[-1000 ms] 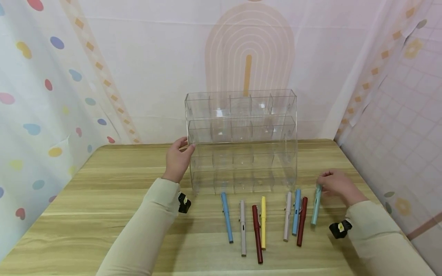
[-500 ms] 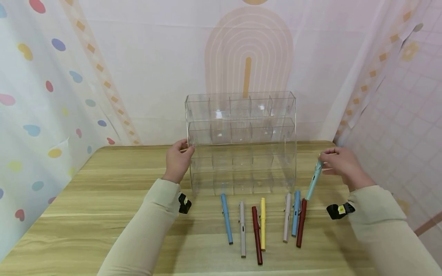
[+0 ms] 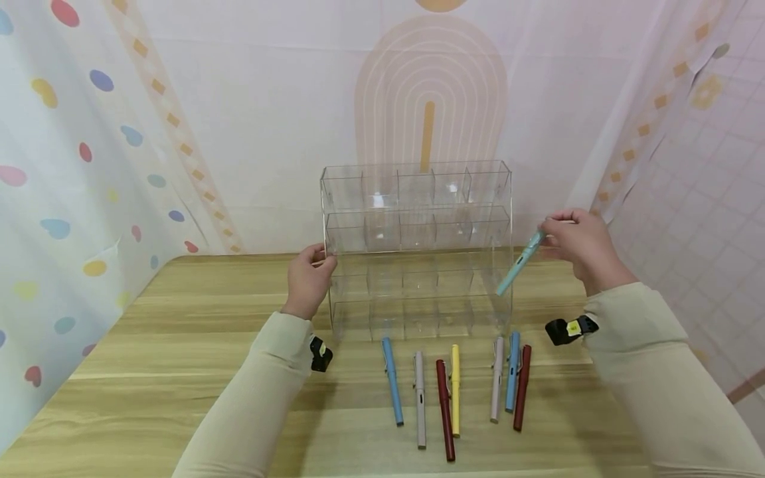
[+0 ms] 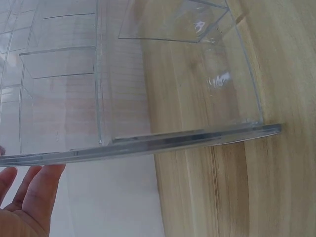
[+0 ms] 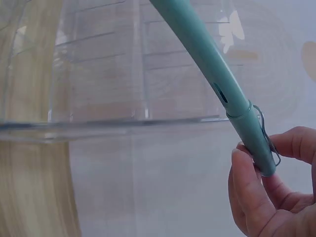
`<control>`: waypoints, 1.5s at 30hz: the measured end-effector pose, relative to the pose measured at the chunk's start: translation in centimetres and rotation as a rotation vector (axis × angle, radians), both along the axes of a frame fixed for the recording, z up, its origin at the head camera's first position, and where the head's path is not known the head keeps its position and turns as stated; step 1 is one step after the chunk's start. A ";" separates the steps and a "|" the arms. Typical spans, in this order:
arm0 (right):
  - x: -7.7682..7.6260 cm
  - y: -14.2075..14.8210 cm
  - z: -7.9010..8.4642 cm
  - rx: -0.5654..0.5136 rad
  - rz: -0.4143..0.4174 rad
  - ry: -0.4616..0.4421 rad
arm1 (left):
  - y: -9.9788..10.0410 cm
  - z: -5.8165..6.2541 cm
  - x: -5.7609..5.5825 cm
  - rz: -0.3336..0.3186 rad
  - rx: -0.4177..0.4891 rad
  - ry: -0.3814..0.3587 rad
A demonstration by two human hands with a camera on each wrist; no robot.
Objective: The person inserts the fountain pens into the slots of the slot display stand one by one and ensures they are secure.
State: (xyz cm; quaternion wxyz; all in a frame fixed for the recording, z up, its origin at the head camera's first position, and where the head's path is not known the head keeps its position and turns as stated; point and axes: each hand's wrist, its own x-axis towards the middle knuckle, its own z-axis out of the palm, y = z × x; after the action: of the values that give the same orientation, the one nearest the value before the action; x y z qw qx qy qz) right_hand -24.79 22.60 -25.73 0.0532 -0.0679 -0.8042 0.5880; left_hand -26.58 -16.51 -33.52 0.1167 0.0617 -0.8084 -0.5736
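Note:
A clear acrylic tiered rack (image 3: 418,262) with divided compartments stands upright on the table. My left hand (image 3: 309,282) holds the edge of its left side, thumb in front; the left wrist view shows the fingers (image 4: 42,190) against the side panel. My right hand (image 3: 582,249) pinches a mint-green pen (image 3: 521,262) by its clip end, right of the rack. The pen tilts, its free end down and left in front of the rack's right side. In the right wrist view, thumb and fingers close around the pen's cap (image 5: 254,138).
On the table (image 3: 179,372) before the rack lie two blue pens, including one at the left (image 3: 392,382), a grey pen (image 3: 420,398), two dark red pens, one in the middle (image 3: 445,411), a yellow pen (image 3: 455,392) and a pinkish pen (image 3: 497,378). Patterned curtains (image 3: 251,133) surround the table.
My right hand has lifted the mint-green pen off the table and carried it up and left toward the rack, tilting it. The left hand stays at the rack's left side.

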 end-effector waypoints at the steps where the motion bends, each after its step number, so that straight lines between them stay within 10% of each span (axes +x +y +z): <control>1: -0.1 -0.2 0.3 -0.019 -0.010 0.009 | 0.0 0.0 0.0 0.001 0.001 0.001; 21: -2.4 -4.7 6.2 -0.482 -0.191 0.162 | 0.1 -0.3 0.2 -0.012 0.027 0.019; 45: -5.2 -8.7 7.8 -0.663 -0.276 0.285 | 0.1 -0.4 0.5 -0.041 0.005 0.002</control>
State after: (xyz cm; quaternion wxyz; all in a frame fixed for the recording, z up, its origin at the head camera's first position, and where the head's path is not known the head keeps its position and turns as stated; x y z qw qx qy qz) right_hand -29.99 13.89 -17.89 0.2180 -0.1066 -0.5383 0.8071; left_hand -26.09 -16.38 -33.89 0.1054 0.0450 -0.8078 -0.5781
